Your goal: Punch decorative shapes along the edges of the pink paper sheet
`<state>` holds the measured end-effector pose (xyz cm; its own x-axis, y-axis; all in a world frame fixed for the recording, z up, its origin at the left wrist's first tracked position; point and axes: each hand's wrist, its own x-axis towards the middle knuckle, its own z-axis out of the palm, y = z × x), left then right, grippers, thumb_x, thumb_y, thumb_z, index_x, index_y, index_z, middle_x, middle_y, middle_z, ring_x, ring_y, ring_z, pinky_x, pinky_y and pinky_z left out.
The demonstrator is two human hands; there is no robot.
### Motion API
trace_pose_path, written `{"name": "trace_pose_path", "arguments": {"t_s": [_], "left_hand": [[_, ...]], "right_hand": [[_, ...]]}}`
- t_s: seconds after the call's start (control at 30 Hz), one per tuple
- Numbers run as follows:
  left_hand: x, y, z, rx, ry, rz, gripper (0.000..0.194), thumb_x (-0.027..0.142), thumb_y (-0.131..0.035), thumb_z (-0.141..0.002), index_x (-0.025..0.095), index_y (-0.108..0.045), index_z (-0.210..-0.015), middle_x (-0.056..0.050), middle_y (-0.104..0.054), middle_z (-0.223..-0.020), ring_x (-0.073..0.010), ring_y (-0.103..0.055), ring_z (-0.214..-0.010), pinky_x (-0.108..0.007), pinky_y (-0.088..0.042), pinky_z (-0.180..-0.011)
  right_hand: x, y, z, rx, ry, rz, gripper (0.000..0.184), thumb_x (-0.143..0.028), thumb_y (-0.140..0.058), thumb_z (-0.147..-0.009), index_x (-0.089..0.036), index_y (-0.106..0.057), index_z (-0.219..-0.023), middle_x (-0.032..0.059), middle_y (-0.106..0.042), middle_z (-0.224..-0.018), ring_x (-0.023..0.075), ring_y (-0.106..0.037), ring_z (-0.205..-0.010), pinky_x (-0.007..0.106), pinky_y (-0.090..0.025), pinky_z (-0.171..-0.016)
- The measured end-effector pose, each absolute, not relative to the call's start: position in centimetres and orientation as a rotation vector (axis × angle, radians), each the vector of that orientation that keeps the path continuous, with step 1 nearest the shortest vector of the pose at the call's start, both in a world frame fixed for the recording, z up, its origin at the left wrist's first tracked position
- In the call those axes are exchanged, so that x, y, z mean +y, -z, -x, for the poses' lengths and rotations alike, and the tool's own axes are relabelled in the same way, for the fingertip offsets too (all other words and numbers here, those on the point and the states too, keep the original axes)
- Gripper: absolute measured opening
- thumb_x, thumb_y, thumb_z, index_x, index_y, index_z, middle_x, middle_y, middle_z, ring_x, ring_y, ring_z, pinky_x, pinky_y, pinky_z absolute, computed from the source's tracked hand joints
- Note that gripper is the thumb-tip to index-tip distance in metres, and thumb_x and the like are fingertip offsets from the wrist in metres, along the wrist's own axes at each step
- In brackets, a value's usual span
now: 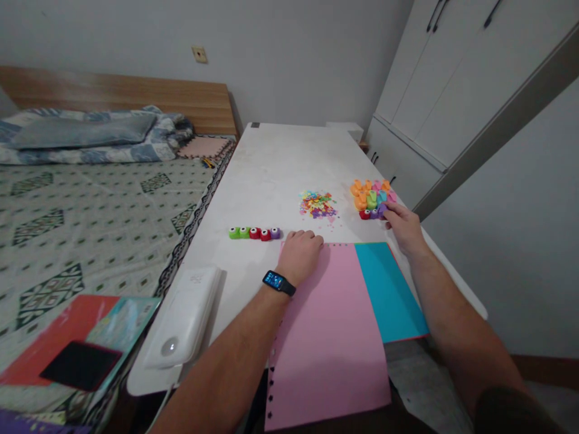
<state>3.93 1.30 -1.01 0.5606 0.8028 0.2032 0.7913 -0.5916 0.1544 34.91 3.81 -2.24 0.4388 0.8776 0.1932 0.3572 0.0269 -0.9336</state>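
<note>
My left hand [301, 252] rests knuckles-up, fingers curled, on the top edge of a pink foam sheet [328, 337], just right of a row of small green, red and purple punches [254, 232]. I cannot see anything inside it. My right hand [404, 226] reaches to a cluster of colourful punches [371, 196], its fingers closed on a purple punch [382, 210] at the cluster's near edge. A blue sheet [388, 289] lies beside the pink one. A pile of small coloured cut-out shapes [317, 204] sits between the row and the cluster.
All this lies on a long white table [280, 163]. A white power bank [185, 316] sits at its near left corner. A bed [90, 205] with a patterned cover runs along the left, with a book and a dark tablet [81, 361] on it. White wardrobes [452, 78] stand to the right.
</note>
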Motion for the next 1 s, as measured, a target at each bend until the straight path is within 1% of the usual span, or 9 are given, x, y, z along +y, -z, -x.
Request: {"name": "trace_pose_path", "arguments": {"t_s": [0.1,0.27,0.47,0.63,0.73,0.83,1.0], "left_hand": [[1.3,0.8,-3.9,1.401,-0.384,-2.733,0.029,0.028,-0.045,-0.102,0.020,-0.073,-0.099,-0.010,-0.071,-0.100,-0.0241,-0.062,-0.097,-0.039,-0.041,-0.088],[1.4,1.0,-3.9,1.385,-0.422,-2.755,0.029,0.028,-0.046,-0.102,0.022,-0.073,-0.098,-0.008,-0.070,-0.098,-0.0242,-0.062,-0.095,-0.039,-0.041,-0.087],[1.5,1.0,-3.8,1.384,-0.415,-2.760,0.029,0.029,-0.046,-0.102,0.023,-0.073,-0.099,-0.008,-0.071,-0.097,-0.0242,-0.063,-0.096,-0.039,-0.042,-0.087],[1.5,0.8,-3.9,1.383,-0.404,-2.744,0.029,0.028,-0.046,-0.102,0.022,-0.074,-0.100,-0.008,-0.071,-0.097,-0.0235,-0.063,-0.096,-0.039,-0.042,-0.089],[1.5,0.8,-3.9,1.388,-0.395,-2.732,0.030,0.029,-0.045,-0.102,0.022,-0.074,-0.100,-0.009,-0.071,-0.098,-0.0234,-0.063,-0.097,-0.038,-0.042,-0.090],[1.6,0.9,-3.8,1.384,-0.389,-2.734,0.030,0.030,-0.045,-0.102,0.021,-0.074,-0.100,-0.009,-0.071,-0.097,-0.0235,-0.063,-0.097,-0.039,-0.042,-0.090],[1.9,1.1,-3.8,1.389,-0.412,-2.741,0.031,0.030,-0.045,-0.102,0.021,-0.074,-0.099,-0.009,-0.071,-0.096,-0.0238,-0.063,-0.096,-0.039,-0.041,-0.088]], "right_hand": [[4.0,2.3,-35.2,-0.962,-0.662,1.448,0.038,-0.038,-0.068,-0.076,-0.016,-0.075,-0.107,0.0061,-0.073,-0.086,0.0177,-0.067,-0.075,0.022,-0.043,-0.048],[4.0,2.1,-35.1,-0.911,-0.849,1.348,0.032,-0.042,-0.068,-0.081,-0.014,-0.072,-0.095,0.0122,-0.075,-0.093,0.0165,-0.067,-0.072,0.021,-0.044,-0.045],[3.6,1.7,-34.3,-0.891,-0.971,1.327,0.034,-0.047,-0.063,-0.089,-0.014,-0.066,-0.091,0.0150,-0.076,-0.091,0.0155,-0.066,-0.067,0.021,-0.045,-0.044],[3.5,1.7,-33.9,-0.924,-1.006,1.329,0.040,-0.054,-0.063,-0.091,-0.014,-0.065,-0.085,0.0160,-0.075,-0.091,0.0141,-0.063,-0.062,0.021,-0.042,-0.041],[3.5,1.7,-33.9,-0.926,-1.005,1.332,0.043,-0.056,-0.062,-0.092,-0.014,-0.066,-0.081,0.0143,-0.074,-0.085,0.0123,-0.060,-0.058,0.020,-0.039,-0.039],[3.5,1.5,-33.8,-0.904,-1.035,1.362,0.046,-0.056,-0.060,-0.094,-0.014,-0.067,-0.079,0.0103,-0.071,-0.074,0.0102,-0.055,-0.052,0.019,-0.034,-0.037],[3.3,0.6,-33.9,-0.808,-1.184,1.273,0.041,-0.050,-0.059,-0.096,-0.015,-0.064,-0.076,0.0030,-0.063,-0.063,0.0070,-0.048,-0.045,0.018,-0.031,-0.037]]}}
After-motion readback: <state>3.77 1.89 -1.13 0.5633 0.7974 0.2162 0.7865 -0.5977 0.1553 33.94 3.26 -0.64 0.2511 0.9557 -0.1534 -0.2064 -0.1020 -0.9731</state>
